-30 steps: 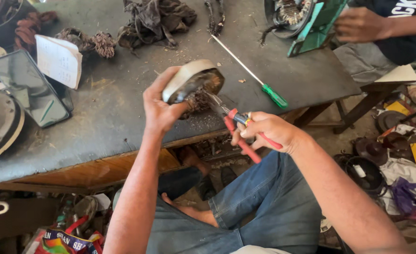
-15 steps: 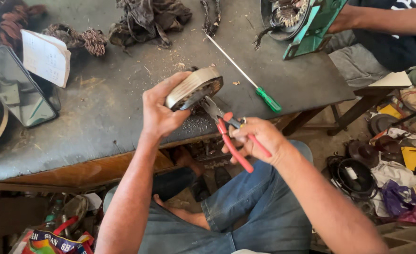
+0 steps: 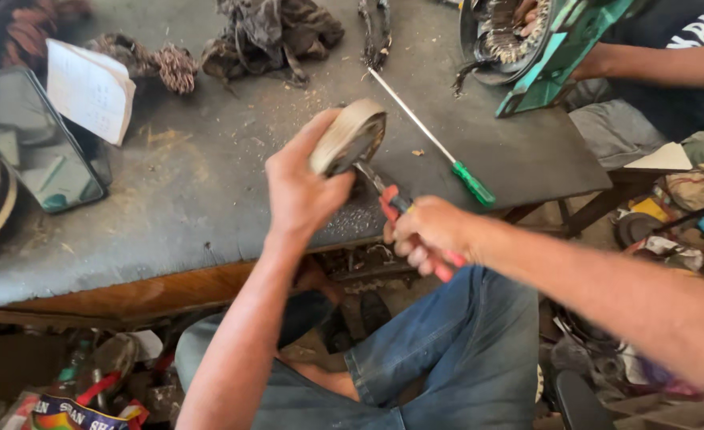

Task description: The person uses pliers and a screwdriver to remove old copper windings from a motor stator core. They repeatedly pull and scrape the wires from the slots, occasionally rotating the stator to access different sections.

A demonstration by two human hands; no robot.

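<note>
Here the left hand (image 3: 304,187) clasps a round metal part (image 3: 349,137); the right hand (image 3: 428,231) squeezes red-handled pliers (image 3: 392,201).

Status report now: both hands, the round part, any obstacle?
Left hand holds round metal part. Right hand grips red pliers into it. Green screwdriver lies close.

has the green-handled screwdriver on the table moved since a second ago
No. The green-handled screwdriver lies on the same spot of the grey table, tip toward the rag pile; only the camera shifted.
</note>
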